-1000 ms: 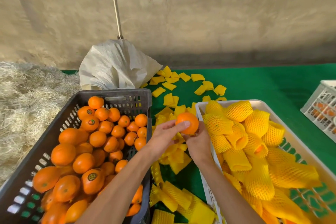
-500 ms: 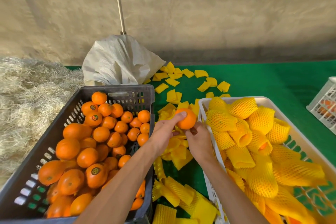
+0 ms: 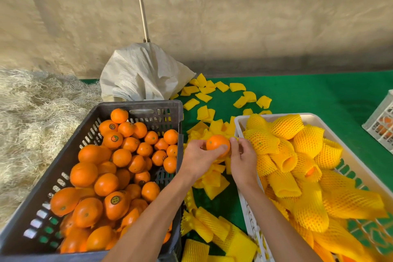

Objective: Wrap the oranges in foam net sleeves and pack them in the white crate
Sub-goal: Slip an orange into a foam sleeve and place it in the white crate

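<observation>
Oranges (image 3: pixel 119 168) fill dark crate (image 3: pixel 148 106); sleeved oranges (image 3: pixel 297 155) in white crate (image 3: pixel 239 120).

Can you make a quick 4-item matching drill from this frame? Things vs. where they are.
Things:
1. bare oranges
2. sleeved oranges
3. held orange
4. white sack

Places:
A. behind the dark crate
B. between left hand and right hand
C. in the white crate
D. in the dark crate

Pairs: 1-D, 2-C, 3-B, 4-A
</observation>
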`<action>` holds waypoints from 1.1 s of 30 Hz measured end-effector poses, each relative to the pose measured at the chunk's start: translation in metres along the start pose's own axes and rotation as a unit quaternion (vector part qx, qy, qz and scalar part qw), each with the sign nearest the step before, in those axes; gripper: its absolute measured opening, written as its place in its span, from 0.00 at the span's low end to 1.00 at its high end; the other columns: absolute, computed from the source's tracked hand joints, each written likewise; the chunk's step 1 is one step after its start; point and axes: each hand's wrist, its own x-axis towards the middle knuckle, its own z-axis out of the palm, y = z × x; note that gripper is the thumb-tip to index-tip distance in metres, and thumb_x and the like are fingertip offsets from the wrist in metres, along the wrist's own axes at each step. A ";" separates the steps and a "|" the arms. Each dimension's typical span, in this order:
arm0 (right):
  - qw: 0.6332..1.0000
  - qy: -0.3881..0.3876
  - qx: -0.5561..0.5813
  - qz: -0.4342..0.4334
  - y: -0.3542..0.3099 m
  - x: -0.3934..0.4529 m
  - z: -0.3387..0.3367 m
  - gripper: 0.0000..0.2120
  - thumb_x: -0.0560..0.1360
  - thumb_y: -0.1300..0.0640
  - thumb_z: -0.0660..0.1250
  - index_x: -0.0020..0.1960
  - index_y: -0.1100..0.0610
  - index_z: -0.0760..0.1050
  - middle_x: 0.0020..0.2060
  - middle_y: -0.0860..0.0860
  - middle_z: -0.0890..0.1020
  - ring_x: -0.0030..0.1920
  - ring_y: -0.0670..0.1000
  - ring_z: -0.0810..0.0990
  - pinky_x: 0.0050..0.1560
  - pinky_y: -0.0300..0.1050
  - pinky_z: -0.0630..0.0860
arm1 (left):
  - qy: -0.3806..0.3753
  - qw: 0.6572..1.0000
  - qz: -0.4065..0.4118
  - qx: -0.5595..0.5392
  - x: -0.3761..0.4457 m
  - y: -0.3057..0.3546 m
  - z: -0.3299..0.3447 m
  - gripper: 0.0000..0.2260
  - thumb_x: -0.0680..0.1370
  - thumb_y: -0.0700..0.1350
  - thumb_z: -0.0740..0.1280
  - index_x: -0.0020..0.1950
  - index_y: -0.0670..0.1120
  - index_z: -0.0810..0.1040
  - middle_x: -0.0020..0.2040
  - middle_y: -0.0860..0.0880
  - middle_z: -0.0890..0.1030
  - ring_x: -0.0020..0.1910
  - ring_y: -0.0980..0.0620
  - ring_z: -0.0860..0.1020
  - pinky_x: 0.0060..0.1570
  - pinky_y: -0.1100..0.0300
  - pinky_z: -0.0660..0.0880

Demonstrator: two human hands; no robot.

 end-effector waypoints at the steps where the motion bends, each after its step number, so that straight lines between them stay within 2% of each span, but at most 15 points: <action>1: 1.000 0.010 -0.001 -0.008 -0.002 -0.001 0.000 0.11 0.85 0.49 0.61 0.54 0.55 0.78 0.49 0.50 0.78 0.51 0.48 0.77 0.49 0.40 0.74 | -0.010 1.000 0.001 0.026 -0.001 -0.001 0.000 0.17 0.71 0.60 0.78 0.36 0.49 0.78 0.29 0.56 0.78 0.29 0.61 0.77 0.28 0.68 0.70; 4: 0.997 0.026 -0.031 -0.063 -0.005 -0.004 -0.001 0.12 0.85 0.49 0.60 0.56 0.56 0.77 0.51 0.49 0.75 0.52 0.47 0.76 0.49 0.34 0.72 | -0.019 0.996 0.012 0.081 0.000 -0.004 0.003 0.21 0.69 0.61 0.77 0.33 0.49 0.72 0.27 0.54 0.72 0.25 0.59 0.71 0.25 0.63 0.67; 7: 0.989 0.024 -0.072 -0.131 -0.007 -0.006 -0.002 0.13 0.84 0.50 0.61 0.58 0.58 0.77 0.53 0.49 0.75 0.53 0.45 0.74 0.50 0.29 0.72 | 0.011 0.995 0.010 0.101 -0.001 -0.004 0.005 0.24 0.63 0.66 0.75 0.37 0.48 0.72 0.35 0.54 0.76 0.30 0.58 0.74 0.28 0.60 0.68; 10: 0.982 -0.007 -0.099 -0.160 -0.011 -0.006 0.000 0.11 0.84 0.52 0.63 0.59 0.58 0.78 0.52 0.48 0.76 0.51 0.43 0.74 0.48 0.33 0.74 | 0.073 0.993 -0.023 0.092 0.000 -0.004 0.003 0.29 0.59 0.72 0.72 0.48 0.54 0.69 0.48 0.50 0.76 0.42 0.54 0.76 0.32 0.62 0.66; 12: 0.982 -0.015 -0.098 -0.164 -0.013 -0.005 -0.001 0.11 0.83 0.53 0.65 0.58 0.58 0.80 0.51 0.49 0.77 0.50 0.44 0.76 0.48 0.38 0.77 | 0.096 0.994 -0.024 0.055 0.002 -0.007 0.004 0.33 0.59 0.71 0.73 0.52 0.54 0.64 0.49 0.51 0.74 0.41 0.55 0.74 0.31 0.65 0.66; 14: 0.982 -0.015 -0.088 -0.165 -0.013 -0.004 -0.004 0.11 0.83 0.54 0.66 0.58 0.60 0.81 0.50 0.50 0.78 0.50 0.47 0.77 0.49 0.43 0.79 | 0.098 0.995 -0.018 0.009 0.002 -0.010 0.005 0.38 0.60 0.69 0.75 0.58 0.55 0.59 0.47 0.48 0.74 0.38 0.52 0.74 0.29 0.68 0.67; 15: 0.982 -0.018 -0.088 -0.169 -0.013 -0.004 -0.006 0.11 0.82 0.54 0.66 0.57 0.60 0.81 0.50 0.50 0.78 0.50 0.48 0.78 0.49 0.45 0.80 | 0.092 0.996 -0.017 0.004 0.002 -0.011 0.005 0.40 0.60 0.69 0.75 0.62 0.58 0.58 0.49 0.44 0.76 0.41 0.49 0.77 0.32 0.67 0.69; 17: 0.978 -0.028 -0.094 -0.186 -0.013 -0.004 -0.008 0.11 0.82 0.54 0.66 0.58 0.61 0.81 0.50 0.50 0.77 0.50 0.49 0.78 0.48 0.45 0.80 | 0.060 0.998 -0.020 0.027 0.005 -0.012 0.005 0.45 0.61 0.73 0.72 0.71 0.59 0.59 0.61 0.44 0.77 0.54 0.45 0.79 0.47 0.58 0.76; 18: 0.975 -0.031 -0.100 -0.194 -0.013 -0.004 -0.008 0.11 0.82 0.54 0.66 0.58 0.61 0.81 0.51 0.50 0.77 0.50 0.49 0.78 0.48 0.45 0.80 | 0.041 0.998 -0.026 0.043 0.007 -0.013 0.005 0.44 0.61 0.74 0.71 0.72 0.59 0.62 0.64 0.46 0.76 0.58 0.46 0.78 0.52 0.53 0.78; 20: 0.973 -0.032 -0.111 -0.198 -0.014 -0.004 -0.008 0.10 0.83 0.55 0.66 0.57 0.61 0.81 0.51 0.50 0.77 0.50 0.48 0.77 0.48 0.47 0.80 | 0.023 0.998 -0.043 0.046 0.008 -0.013 0.003 0.39 0.61 0.75 0.70 0.67 0.58 0.69 0.64 0.46 0.76 0.57 0.47 0.79 0.52 0.49 0.81; 23: 0.981 -0.034 -0.097 -0.163 -0.013 -0.005 -0.009 0.11 0.83 0.54 0.66 0.58 0.60 0.81 0.54 0.50 0.76 0.55 0.49 0.77 0.54 0.49 0.80 | 0.026 0.996 -0.070 0.039 0.005 -0.008 0.002 0.39 0.57 0.76 0.70 0.62 0.58 0.67 0.61 0.48 0.73 0.54 0.49 0.75 0.42 0.59 0.74; 26: 0.994 -0.057 -0.017 -0.089 -0.012 -0.006 -0.008 0.12 0.84 0.51 0.64 0.61 0.56 0.80 0.58 0.48 0.78 0.62 0.48 0.77 0.61 0.50 0.79 | 0.023 0.997 -0.074 0.014 0.002 -0.004 0.001 0.41 0.58 0.75 0.72 0.62 0.55 0.65 0.59 0.51 0.74 0.53 0.51 0.77 0.43 0.58 0.76; 29: 0.994 -0.086 0.062 -0.003 -0.011 -0.008 -0.007 0.12 0.84 0.45 0.62 0.62 0.49 0.79 0.57 0.45 0.83 0.59 0.46 0.81 0.57 0.52 0.83 | 0.005 0.997 -0.054 -0.046 0.001 -0.005 0.002 0.35 0.67 0.68 0.76 0.65 0.56 0.66 0.54 0.54 0.78 0.50 0.56 0.80 0.41 0.64 0.76; 31: 0.990 -0.091 0.098 0.035 -0.008 -0.007 -0.007 0.13 0.83 0.44 0.63 0.62 0.47 0.80 0.56 0.44 0.84 0.58 0.45 0.83 0.53 0.52 0.85 | -0.017 0.997 -0.054 -0.059 0.001 -0.006 0.002 0.31 0.72 0.66 0.74 0.68 0.57 0.66 0.56 0.54 0.78 0.51 0.56 0.80 0.42 0.65 0.76; 33: 0.989 -0.087 0.106 0.050 -0.003 -0.005 -0.008 0.12 0.83 0.46 0.63 0.63 0.46 0.80 0.56 0.43 0.84 0.57 0.44 0.83 0.53 0.48 0.85 | -0.046 0.992 -0.092 -0.078 0.002 -0.003 0.002 0.27 0.76 0.67 0.70 0.69 0.57 0.68 0.60 0.51 0.77 0.53 0.53 0.79 0.42 0.61 0.77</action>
